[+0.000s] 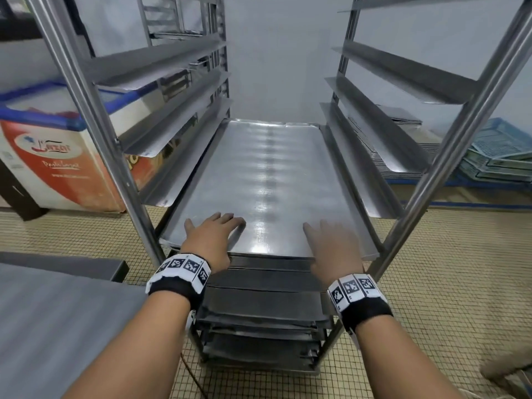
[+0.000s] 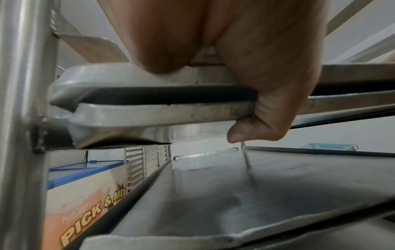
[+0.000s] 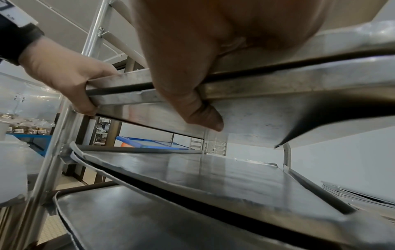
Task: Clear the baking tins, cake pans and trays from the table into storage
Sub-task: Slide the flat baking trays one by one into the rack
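In the steel rack (image 1: 95, 116) — both hands grip flat metal trays (image 1: 267, 180).

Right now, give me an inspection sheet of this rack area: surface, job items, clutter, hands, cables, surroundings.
Surface: steel table at lower left, bare where visible.
Job's things: top tray lies flat on the rack's runners, two stacked; more trays fill lower levels.
Clutter: nothing seen.
Hands: left hand and right hand grip the top tray's near edge, fingers on top, thumbs beneath.
Cables: thin cord on the floor.
Surroundings: chest freezer left, blue crates right, tiled floor.
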Tool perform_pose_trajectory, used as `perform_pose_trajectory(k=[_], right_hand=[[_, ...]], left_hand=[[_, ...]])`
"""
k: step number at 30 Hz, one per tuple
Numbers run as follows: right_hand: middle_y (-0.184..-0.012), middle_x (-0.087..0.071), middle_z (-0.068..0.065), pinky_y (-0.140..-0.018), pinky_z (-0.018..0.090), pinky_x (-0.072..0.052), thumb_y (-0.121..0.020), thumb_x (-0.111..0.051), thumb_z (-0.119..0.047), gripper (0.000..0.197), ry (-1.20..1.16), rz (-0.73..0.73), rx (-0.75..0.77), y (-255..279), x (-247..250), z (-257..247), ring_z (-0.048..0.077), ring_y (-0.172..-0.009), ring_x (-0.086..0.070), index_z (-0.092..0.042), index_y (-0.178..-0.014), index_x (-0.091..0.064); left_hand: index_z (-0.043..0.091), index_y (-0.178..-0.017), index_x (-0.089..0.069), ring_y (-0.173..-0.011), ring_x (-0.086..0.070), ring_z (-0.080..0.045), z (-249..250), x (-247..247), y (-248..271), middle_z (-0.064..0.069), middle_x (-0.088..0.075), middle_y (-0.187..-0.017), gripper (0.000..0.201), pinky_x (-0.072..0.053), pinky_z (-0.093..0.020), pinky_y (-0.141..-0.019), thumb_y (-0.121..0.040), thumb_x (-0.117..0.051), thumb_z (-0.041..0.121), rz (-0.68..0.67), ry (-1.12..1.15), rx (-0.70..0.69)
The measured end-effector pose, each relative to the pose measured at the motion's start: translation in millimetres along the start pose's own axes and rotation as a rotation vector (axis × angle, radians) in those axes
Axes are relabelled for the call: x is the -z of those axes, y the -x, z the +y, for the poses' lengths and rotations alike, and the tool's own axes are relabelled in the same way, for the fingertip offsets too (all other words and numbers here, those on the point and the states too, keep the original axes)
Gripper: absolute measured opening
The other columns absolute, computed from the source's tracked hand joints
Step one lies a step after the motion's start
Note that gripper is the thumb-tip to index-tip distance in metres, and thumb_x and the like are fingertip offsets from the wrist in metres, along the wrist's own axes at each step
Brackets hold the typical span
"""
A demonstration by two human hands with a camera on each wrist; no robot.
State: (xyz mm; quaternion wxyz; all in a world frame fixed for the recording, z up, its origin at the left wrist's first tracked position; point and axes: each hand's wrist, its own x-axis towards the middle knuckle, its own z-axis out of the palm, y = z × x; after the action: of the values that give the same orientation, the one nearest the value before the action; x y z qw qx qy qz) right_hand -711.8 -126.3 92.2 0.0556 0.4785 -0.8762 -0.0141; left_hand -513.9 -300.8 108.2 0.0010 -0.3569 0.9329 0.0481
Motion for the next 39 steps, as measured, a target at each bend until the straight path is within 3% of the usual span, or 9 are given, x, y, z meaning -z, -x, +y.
perform_pose_trajectory(k=[9, 13, 16, 21, 24, 27, 34, 37, 39], right_hand=[[-0.159, -0.020, 0.007, -0.117, 0.054, -0.019, -0.081, -0.068, -0.035, 0.088, 0.007, 0.026, -0.004, -31.8, -6.6, 4.1, 0.037, -0.146, -0.017, -0.037, -0.149, -0.013], [-0.158, -0.022, 0.007, -0.117, 0.053, -0.020, -0.080, -0.070, -0.036, 0.086, -0.008, 0.039, -0.019, -34.2, -8.5, 2.7, 0.037, -0.145, -0.019, -0.038, -0.149, -0.017], [-0.152, -0.029, 0.009, -0.114, 0.049, -0.025, -0.080, -0.069, -0.034, 0.084, -0.010, 0.066, -0.054, -32.4, -8.4, -1.9, 0.034, -0.139, -0.026, -0.038, -0.148, -0.020], [-0.141, -0.039, 0.012, -0.108, 0.040, -0.031, -0.081, -0.067, -0.031, 0.077, -0.047, 0.107, -0.088, -17.4, -5.9, -16.5, 0.031, -0.129, -0.034, -0.028, -0.147, -0.028], [-0.148, -0.036, 0.012, -0.117, 0.042, -0.024, -0.085, -0.063, -0.035, 0.072, -0.076, 0.118, -0.072, -0.5, -6.2, -23.6, 0.032, -0.136, -0.031, -0.024, -0.148, -0.030], [-0.153, -0.031, 0.014, -0.122, 0.044, -0.014, -0.086, -0.061, -0.034, 0.073, -0.104, 0.155, -0.046, 21.6, -7.6, -34.1, 0.032, -0.142, -0.025, -0.021, -0.150, -0.029], [-0.163, -0.007, 0.016, -0.124, 0.039, -0.002, -0.086, -0.065, -0.028, 0.084, -0.293, 0.180, 0.181, 63.1, -14.1, -86.3, 0.030, -0.152, -0.001, -0.017, -0.156, -0.018], [-0.163, -0.010, 0.013, -0.124, 0.038, -0.002, -0.089, -0.061, -0.024, 0.077, -0.329, 0.120, 0.354, 70.0, -23.0, -119.0, 0.027, -0.152, -0.004, -0.018, -0.155, -0.023], [-0.163, -0.015, 0.010, -0.124, 0.037, -0.004, -0.091, -0.058, -0.026, 0.072, -0.354, 0.049, 0.446, 70.5, -28.8, -143.3, 0.025, -0.152, -0.008, -0.017, -0.155, -0.025]], left_hand=[[0.047, -0.145, -0.027, -0.151, -0.015, -0.015, -4.3, -0.9, -36.8, 0.015, -0.020, -0.162, 0.089, -0.011, -0.073, -0.111, -0.073, -0.071, 0.019, -0.021, 0.018, 0.017], [0.046, -0.146, -0.030, -0.151, -0.018, -0.015, -5.1, -2.2, -36.2, 0.014, -0.022, -0.162, 0.086, -0.012, -0.067, -0.116, -0.076, -0.069, 0.015, 0.021, 0.012, 0.026], [0.038, -0.149, -0.033, -0.149, -0.024, -0.017, 0.1, -7.7, -23.7, 0.009, -0.029, -0.160, 0.080, -0.012, -0.053, -0.120, -0.081, -0.067, 0.016, 0.105, -0.082, 0.044], [0.034, -0.154, -0.021, -0.152, -0.013, -0.020, -3.7, -26.0, 13.5, 0.005, -0.015, -0.165, 0.083, 0.001, -0.052, -0.122, -0.083, -0.065, 0.039, 0.190, -0.136, 0.120], [0.030, -0.156, -0.017, -0.153, -0.001, -0.026, -13.0, -31.7, 39.1, -0.002, -0.005, -0.166, 0.081, -0.005, -0.051, -0.123, -0.089, -0.061, 0.042, 0.202, -0.033, 0.095], [0.028, -0.158, -0.017, -0.153, 0.000, -0.027, -21.1, -35.7, 67.4, -0.003, -0.002, -0.166, 0.078, -0.015, -0.048, -0.123, -0.093, -0.059, 0.038, 0.201, 0.100, 0.099], [0.019, -0.154, -0.031, -0.147, -0.024, -0.035, -59.8, -61.9, 145.3, -0.012, -0.023, -0.162, 0.067, -0.029, -0.046, -0.118, -0.095, -0.056, 0.040, 0.156, 0.280, 0.422], [0.018, -0.154, -0.026, -0.147, -0.023, -0.034, -87.5, -88.0, 188.6, -0.013, -0.027, -0.160, 0.071, -0.029, -0.046, -0.118, -0.094, -0.053, 0.046, 0.077, 0.337, 0.631], [0.019, -0.154, -0.024, -0.146, -0.027, -0.035, -115.6, -117.8, 218.0, -0.011, -0.030, -0.159, 0.082, -0.028, -0.049, -0.117, -0.087, -0.042, 0.062, 0.028, 0.350, 0.763]])
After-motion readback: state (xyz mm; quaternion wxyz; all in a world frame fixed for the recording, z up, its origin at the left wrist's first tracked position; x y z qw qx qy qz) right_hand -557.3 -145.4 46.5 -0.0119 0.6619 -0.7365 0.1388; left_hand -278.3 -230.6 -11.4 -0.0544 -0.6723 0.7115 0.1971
